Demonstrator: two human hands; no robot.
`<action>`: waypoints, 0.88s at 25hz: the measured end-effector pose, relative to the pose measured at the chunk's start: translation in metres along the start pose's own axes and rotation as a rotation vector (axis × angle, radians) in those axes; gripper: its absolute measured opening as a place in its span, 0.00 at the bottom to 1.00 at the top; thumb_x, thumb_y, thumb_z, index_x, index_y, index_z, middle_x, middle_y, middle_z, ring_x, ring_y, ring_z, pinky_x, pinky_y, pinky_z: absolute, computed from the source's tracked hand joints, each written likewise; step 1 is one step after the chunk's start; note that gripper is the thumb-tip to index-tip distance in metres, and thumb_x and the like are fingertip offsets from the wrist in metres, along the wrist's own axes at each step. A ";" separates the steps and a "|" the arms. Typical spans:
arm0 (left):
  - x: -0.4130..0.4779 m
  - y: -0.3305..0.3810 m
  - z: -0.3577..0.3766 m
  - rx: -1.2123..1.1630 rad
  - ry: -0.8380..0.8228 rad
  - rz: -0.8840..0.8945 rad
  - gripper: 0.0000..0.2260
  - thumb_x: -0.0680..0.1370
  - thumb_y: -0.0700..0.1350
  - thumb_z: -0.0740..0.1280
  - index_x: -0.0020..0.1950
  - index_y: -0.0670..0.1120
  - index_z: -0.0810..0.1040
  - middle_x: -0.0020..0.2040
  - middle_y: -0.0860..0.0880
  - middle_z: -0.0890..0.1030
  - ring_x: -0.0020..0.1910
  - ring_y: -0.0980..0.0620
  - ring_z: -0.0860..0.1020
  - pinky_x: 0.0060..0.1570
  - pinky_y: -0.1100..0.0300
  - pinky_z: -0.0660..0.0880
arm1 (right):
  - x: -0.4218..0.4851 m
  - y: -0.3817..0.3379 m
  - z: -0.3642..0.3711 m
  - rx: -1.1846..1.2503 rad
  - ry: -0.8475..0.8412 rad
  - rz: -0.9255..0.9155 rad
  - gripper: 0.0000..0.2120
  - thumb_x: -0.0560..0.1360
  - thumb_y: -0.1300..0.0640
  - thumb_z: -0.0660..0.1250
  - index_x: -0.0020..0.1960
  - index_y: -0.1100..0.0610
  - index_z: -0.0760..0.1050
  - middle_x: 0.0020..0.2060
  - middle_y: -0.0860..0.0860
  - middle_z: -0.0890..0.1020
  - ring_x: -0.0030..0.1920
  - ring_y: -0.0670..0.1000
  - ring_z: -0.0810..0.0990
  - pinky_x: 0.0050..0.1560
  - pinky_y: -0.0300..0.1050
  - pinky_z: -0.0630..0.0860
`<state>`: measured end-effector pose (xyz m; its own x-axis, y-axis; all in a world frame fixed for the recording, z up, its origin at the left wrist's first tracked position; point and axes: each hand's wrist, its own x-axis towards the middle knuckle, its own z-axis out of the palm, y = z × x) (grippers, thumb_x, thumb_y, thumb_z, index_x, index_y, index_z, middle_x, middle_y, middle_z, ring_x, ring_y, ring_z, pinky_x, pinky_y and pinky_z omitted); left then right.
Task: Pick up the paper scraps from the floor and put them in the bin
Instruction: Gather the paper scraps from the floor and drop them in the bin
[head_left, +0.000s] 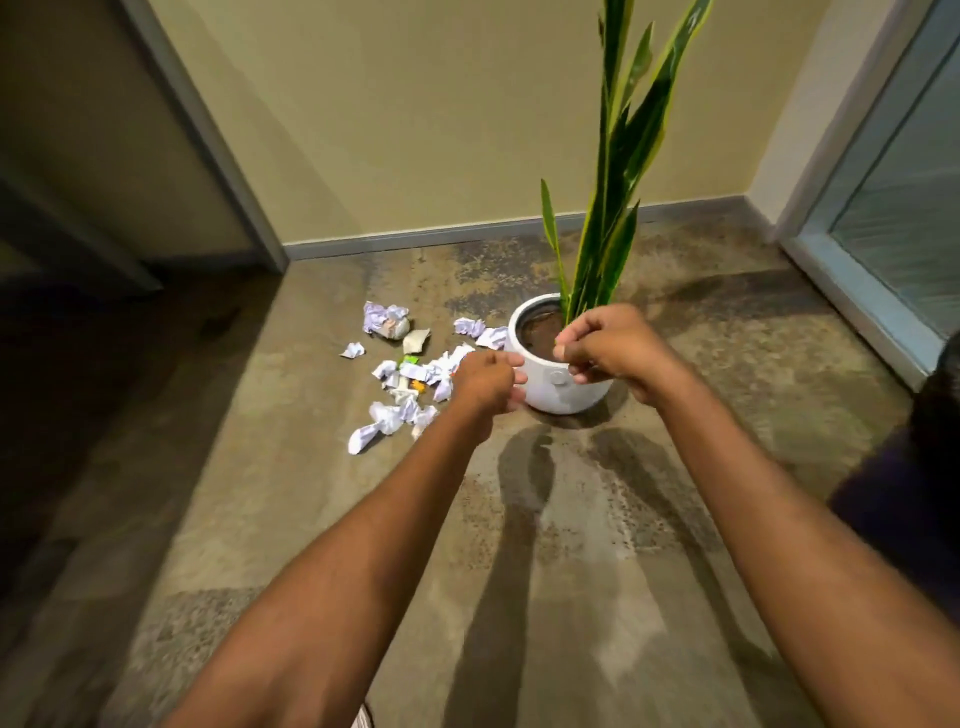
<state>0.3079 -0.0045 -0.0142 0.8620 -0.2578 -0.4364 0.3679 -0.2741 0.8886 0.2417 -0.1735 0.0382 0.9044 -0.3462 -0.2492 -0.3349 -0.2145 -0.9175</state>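
Note:
Several crumpled white paper scraps (410, 376) lie scattered on the floor, just left of a white plant pot. A bigger crumpled wad (385, 318) sits at the far end of the pile. Both my arms reach forward above the floor. My left hand (485, 382) hovers over the right edge of the scraps with its fingers curled, and I see nothing in it. My right hand (608, 345) hangs in front of the pot's rim, fingers curled with the fingertips together, also holding nothing I can see. No bin is in view.
The white pot (540, 397) holds a tall green plant (621, 171) and stands near the beige back wall (415, 130). A glass door (893, 223) is on the right, a dark doorway (78, 312) on the left. Mottled bare floor (545, 545) lies between me and the pot.

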 end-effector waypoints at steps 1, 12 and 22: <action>0.006 -0.011 -0.024 0.039 0.040 -0.019 0.10 0.80 0.33 0.64 0.56 0.41 0.82 0.45 0.42 0.83 0.36 0.48 0.79 0.38 0.58 0.75 | 0.007 0.006 0.019 -0.015 -0.043 0.017 0.07 0.74 0.71 0.77 0.43 0.62 0.81 0.33 0.59 0.81 0.28 0.50 0.79 0.32 0.45 0.81; 0.064 -0.087 -0.196 0.966 0.101 -0.095 0.40 0.75 0.38 0.75 0.84 0.45 0.63 0.78 0.37 0.69 0.76 0.36 0.71 0.72 0.49 0.73 | 0.046 0.073 0.181 -0.571 -0.396 -0.042 0.53 0.64 0.51 0.88 0.82 0.50 0.64 0.79 0.57 0.70 0.75 0.60 0.72 0.72 0.59 0.75; 0.097 -0.110 -0.192 1.182 -0.031 -0.004 0.36 0.78 0.40 0.69 0.83 0.57 0.62 0.70 0.40 0.67 0.66 0.36 0.76 0.62 0.43 0.80 | 0.082 0.107 0.253 -0.786 -0.257 -0.086 0.67 0.57 0.47 0.91 0.84 0.50 0.52 0.78 0.60 0.59 0.76 0.67 0.69 0.69 0.62 0.75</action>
<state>0.4182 0.1781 -0.1271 0.8467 -0.2733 -0.4564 -0.1949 -0.9577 0.2119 0.3464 0.0060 -0.1589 0.9355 -0.1008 -0.3386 -0.2628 -0.8389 -0.4767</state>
